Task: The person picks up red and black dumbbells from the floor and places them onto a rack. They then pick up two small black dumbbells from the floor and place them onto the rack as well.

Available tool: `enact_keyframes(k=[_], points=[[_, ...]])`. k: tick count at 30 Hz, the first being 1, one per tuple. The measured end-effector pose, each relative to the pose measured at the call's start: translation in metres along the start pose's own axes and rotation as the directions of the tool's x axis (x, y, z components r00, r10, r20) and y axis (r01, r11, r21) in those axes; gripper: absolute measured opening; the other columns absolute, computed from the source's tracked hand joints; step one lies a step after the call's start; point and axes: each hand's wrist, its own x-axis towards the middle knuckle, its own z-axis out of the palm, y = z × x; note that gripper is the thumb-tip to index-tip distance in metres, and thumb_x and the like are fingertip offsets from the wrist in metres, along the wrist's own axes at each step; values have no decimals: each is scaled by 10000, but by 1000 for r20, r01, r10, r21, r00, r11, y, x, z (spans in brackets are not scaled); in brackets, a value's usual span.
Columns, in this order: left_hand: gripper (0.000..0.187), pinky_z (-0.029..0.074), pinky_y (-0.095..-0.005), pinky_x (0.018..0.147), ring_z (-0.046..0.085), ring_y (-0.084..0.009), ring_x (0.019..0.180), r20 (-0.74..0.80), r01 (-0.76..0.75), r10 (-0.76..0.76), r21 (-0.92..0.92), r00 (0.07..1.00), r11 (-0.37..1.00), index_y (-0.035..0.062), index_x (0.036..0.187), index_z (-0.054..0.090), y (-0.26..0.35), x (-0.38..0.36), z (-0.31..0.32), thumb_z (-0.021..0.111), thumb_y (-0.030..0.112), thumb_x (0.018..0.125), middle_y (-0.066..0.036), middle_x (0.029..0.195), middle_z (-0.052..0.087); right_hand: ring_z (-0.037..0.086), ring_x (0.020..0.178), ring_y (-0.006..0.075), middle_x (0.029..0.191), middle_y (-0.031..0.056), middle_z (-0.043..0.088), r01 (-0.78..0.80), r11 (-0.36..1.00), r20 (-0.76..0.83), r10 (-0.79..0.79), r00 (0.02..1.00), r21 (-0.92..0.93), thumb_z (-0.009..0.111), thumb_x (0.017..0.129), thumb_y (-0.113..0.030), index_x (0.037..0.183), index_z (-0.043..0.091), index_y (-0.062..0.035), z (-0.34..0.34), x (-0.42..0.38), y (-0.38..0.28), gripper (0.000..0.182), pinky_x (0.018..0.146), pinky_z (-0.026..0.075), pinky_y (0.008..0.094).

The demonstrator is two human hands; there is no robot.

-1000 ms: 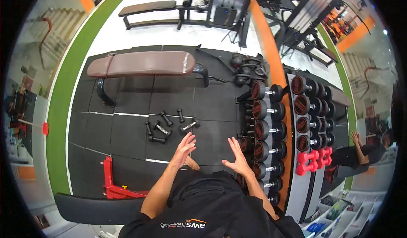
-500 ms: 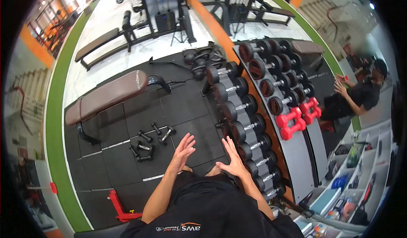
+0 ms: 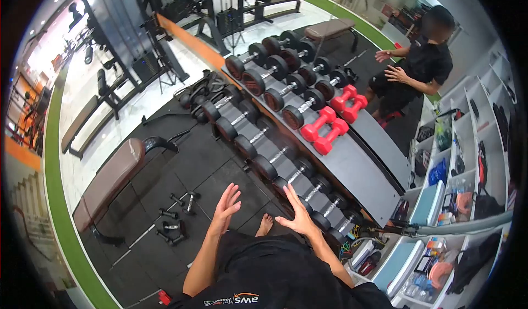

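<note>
My left hand point(image 3: 224, 209) is raised in front of my body, fingers stretched out and nothing in it. Level with it, my right hand point(image 3: 300, 215) is also open, thumb spread from the fingers. That hand overlaps the lower row of black dumbbells point(image 3: 278, 160) on the rack in this view. On the upper shelf lie red dumbbells point(image 3: 325, 130) beside larger black ones with reddish end faces point(image 3: 261, 79). Several small black dumbbells point(image 3: 175, 226) lie on the floor to the left of my left hand.
A brown padded bench point(image 3: 113, 180) stands on the black mat at left. Kettlebells point(image 3: 201, 94) sit past the rack's far end. A mirror behind the rack reflects a person point(image 3: 418, 61) with raised hands. White shelving point(image 3: 407, 265) with assorted items is at right.
The view has turned to the right, so the rack, mirror and shelving sit further left and the bench nears the left edge. Both hands stay raised and open.
</note>
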Motion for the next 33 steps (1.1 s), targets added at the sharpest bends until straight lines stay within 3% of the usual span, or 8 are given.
enact_keyframes(k=[11, 15, 20, 26, 33], points=[[844, 240, -433, 1158, 231, -304, 1465, 168, 42, -53, 69, 984, 997, 54, 1541, 195, 19, 36, 21, 658, 111, 838, -160, 1584, 232, 196, 1478, 334, 1606, 191, 156, -110, 992, -208, 119, 971, 56, 785, 716, -326, 1545, 217, -102, -6, -23, -10, 1030, 1176, 213, 417], [856, 241, -437, 1157, 229, -312, 1465, 254, 60, -79, 82, 964, 995, 52, 1542, 185, 24, 52, 18, 661, 115, 834, -168, 1583, 228, 202, 1477, 323, 1612, 161, 161, -101, 994, -284, 106, 953, 33, 796, 719, -327, 1550, 195, -102, 0, -24, -15, 1051, 1151, 267, 456], [882, 244, -445, 1156, 230, -322, 1464, 322, 65, -110, 147, 940, 987, 49, 1544, 172, 43, 59, 14, 673, 145, 825, -175, 1585, 221, 211, 1476, 290, 1616, 130, 172, -134, 986, -365, 161, 917, 99, 817, 720, -280, 1559, 162, -110, 11, -24, -18, 1078, 1112, 321, 482], [854, 250, -445, 1157, 236, -321, 1462, 360, 81, -127, 141, 924, 987, 47, 1544, 174, 62, 64, -11, 645, 114, 835, -174, 1584, 224, 181, 1486, 282, 1613, 126, 181, -153, 930, -434, 297, 851, 335, 804, 727, -218, 1565, 127, -110, 33, -25, -27, 1083, 1134, 271, 483], [837, 246, -444, 1157, 234, -311, 1465, 432, 122, -143, 76, 890, 990, 59, 1546, 180, 68, 74, -27, 635, 72, 844, -159, 1585, 230, 212, 1474, 308, 1594, 160, 212, -219, 922, -512, 362, 779, 319, 789, 754, -191, 1557, 152, -91, 53, -28, -47, 1030, 1120, 306, 489]])
